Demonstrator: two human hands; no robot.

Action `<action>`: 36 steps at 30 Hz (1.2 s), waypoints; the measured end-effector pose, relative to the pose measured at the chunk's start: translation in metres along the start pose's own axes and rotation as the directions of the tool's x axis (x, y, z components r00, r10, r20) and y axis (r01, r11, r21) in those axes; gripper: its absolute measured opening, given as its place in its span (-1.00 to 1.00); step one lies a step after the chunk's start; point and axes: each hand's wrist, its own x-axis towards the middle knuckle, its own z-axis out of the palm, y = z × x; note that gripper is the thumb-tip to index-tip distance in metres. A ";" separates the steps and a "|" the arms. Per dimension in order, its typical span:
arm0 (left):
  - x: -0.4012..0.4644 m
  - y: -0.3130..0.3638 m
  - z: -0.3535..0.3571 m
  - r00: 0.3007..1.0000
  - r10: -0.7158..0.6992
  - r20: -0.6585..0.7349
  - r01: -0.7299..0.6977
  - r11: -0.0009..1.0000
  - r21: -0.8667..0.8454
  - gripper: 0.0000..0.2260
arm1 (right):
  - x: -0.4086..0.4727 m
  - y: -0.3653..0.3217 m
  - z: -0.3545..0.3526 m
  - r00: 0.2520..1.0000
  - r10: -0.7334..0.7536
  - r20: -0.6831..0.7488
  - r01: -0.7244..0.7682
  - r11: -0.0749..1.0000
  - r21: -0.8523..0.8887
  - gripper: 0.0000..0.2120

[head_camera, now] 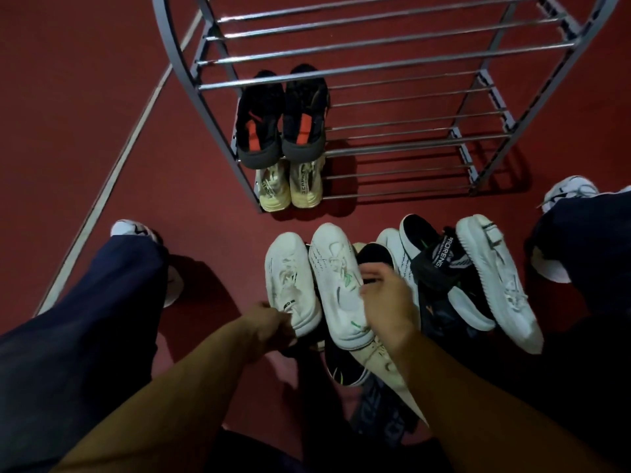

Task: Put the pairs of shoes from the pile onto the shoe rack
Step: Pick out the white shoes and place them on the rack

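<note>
I pinch the heel of one white mesh sneaker (pixel 293 285) in my left hand (pixel 269 327) and grip its mate (pixel 336 288) with my right hand (pixel 387 295), lifting both level toward the grey metal shoe rack (pixel 375 66) ahead

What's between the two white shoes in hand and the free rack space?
Nothing visible. The left hand and right hand grip the white pair; bare floor leads to the shoe rack, whose bars right of both stored pairs are open.
</note>
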 end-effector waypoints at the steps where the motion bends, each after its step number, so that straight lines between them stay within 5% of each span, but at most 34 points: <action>1: -0.001 0.002 -0.001 1.000 0.017 0.012 -0.017 0.999 0.027 -0.84 | 0.007 0.003 -0.003 0.990 0.031 -0.139 -0.028 0.999 0.023 -0.68; 5: -0.001 0.004 -0.002 0.999 0.016 0.033 -0.020 0.995 0.096 -0.85 | 0.024 0.026 -0.014 0.934 0.255 -0.249 -0.264 0.964 -0.004 -0.69; 8: 0.001 0.005 -0.002 0.998 0.028 0.056 -0.037 0.983 0.177 -0.89 | 0.027 0.036 -0.020 0.925 0.240 -0.296 -0.270 0.961 -0.065 -0.73; 10: 0.003 0.005 -0.001 0.998 0.049 0.035 -0.055 0.979 0.197 -0.91 | 0.028 0.035 -0.017 0.960 0.206 -0.191 -0.230 0.967 -0.112 -0.76; 13: 0.009 0.007 0.003 0.994 0.050 -0.095 -0.041 0.995 0.095 -0.94 | 0.027 0.032 -0.009 0.978 0.207 -0.026 -0.209 0.967 -0.147 -0.54; 16: 0.017 0.015 0.001 0.962 0.163 -0.219 -0.157 0.987 0.042 -0.94 | 0.033 0.029 -0.022 0.946 0.043 -0.322 -0.136 0.953 -0.270 -0.66; 19: 0.025 0.021 -0.001 0.909 0.239 -0.342 -0.249 0.968 0.014 -0.86 | 0.057 0.033 -0.057 0.854 -0.010 -0.520 -0.227 0.893 -0.389 -0.70; 23: 0.029 0.022 0.005 0.845 0.332 -0.420 -0.346 0.937 0.044 -0.80 | 0.098 0.049 -0.105 0.830 0.220 -0.513 -0.430 0.837 -0.337 -0.39; 26: 0.023 0.023 0.015 0.883 0.272 -0.382 -0.354 0.921 -0.161 -0.84 | 0.109 0.063 -0.117 0.856 0.296 -0.425 -0.454 0.822 -0.343 -0.37; 33: 0.025 0.018 0.017 0.875 0.257 -0.410 -0.323 0.941 -0.101 -0.74 | 0.094 0.055 -0.106 0.898 -0.030 -0.439 -0.235 0.810 -0.537 -0.75; 36: 0.016 0.020 0.017 0.884 0.225 -0.410 -0.311 0.937 -0.158 -0.73 | 0.081 0.028 -0.085 0.877 -0.298 -0.377 -0.006 0.777 -0.629 -0.82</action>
